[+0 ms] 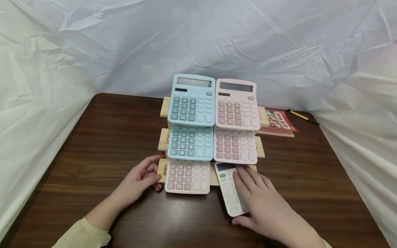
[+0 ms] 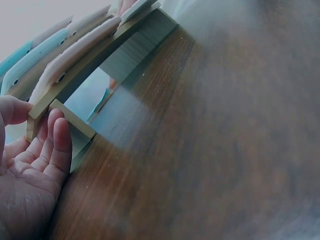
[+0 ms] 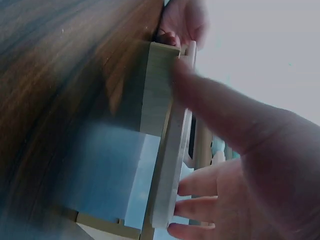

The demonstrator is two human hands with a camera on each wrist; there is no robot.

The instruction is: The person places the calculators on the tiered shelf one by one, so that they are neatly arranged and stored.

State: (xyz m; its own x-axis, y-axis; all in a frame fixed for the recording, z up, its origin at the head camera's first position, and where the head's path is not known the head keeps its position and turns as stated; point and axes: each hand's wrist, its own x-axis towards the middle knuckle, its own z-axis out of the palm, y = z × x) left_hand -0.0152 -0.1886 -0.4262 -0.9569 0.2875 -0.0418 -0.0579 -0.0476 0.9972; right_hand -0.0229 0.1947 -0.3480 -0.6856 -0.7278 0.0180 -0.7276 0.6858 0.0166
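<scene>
A stepped wooden rack [image 1: 161,169] carries calculators on three tiers. At the left end of its lowest tier, my left hand [image 1: 136,182] grips the wood, thumb above and fingers curled below in the left wrist view. A pale pink calculator [image 1: 187,177] lies on that tier beside this hand. To its right, my right hand [image 1: 265,201] holds a white calculator [image 1: 227,193] by its edges, tilted askew, with its lower end sticking out past the rack front. The thumb is at the lower end and the fingers lie along the right side, hiding part of the keys.
Blue calculators [image 1: 191,103] fill the left of the upper two tiers, pink ones [image 1: 237,112] the right. Behind the rack's right side lie a red booklet [image 1: 280,120] and a yellow-and-black pen [image 1: 299,115] on the dark wooden table [image 1: 102,137]. White sheeting [image 1: 198,34] surrounds the table.
</scene>
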